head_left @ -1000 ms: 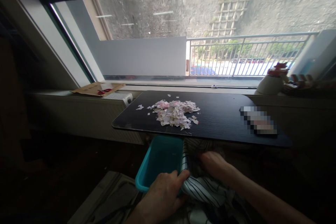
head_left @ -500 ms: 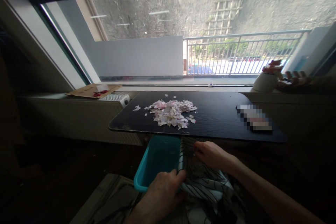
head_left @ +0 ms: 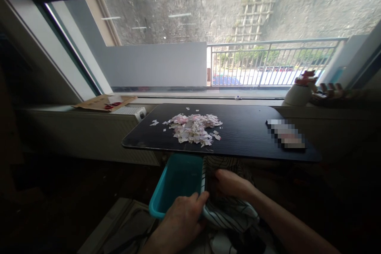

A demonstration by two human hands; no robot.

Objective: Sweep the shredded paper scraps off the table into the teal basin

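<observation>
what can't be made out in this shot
Head view only:
- Item on the table's right end: pixelated, unreadable.
- Bin floor: in shadow, far end under the table edge.
- Left hand's palm: faces away; its grip on the bin rim shows only from behind.
- Right hand's fingertips: lost in striped cloth.

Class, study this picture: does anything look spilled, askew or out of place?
Yes. A heap of torn paper scraps lies loose on the black table, with stray bits scattered beside it. The teal bin is not standing on a floor: the left hand grips its near rim just below the table edge.
</observation>
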